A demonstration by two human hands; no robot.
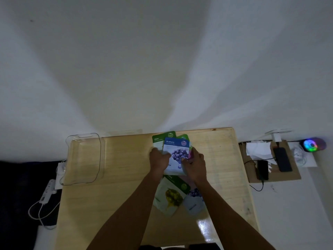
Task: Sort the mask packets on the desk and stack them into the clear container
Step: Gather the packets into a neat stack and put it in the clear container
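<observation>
A blue Blueberry mask packet (177, 150) lies on top of a small pile at the far middle of the wooden desk (126, 186). My left hand (159, 159) grips its left edge and my right hand (195, 164) grips its right edge. Green Olive packets (163, 137) stick out behind it. Closer to me, under my forearms, lie another Olive packet (171, 194) and another Blueberry packet (194, 200). The clear container (83, 157) stands at the desk's far left corner with nothing visible in it.
Right of the desk a cardboard box (281, 175) carries two dark phones, papers and cables. A glowing coloured light (310, 145) sits beyond it. A white power strip (47, 193) with cables lies left of the desk. A white wall rises behind.
</observation>
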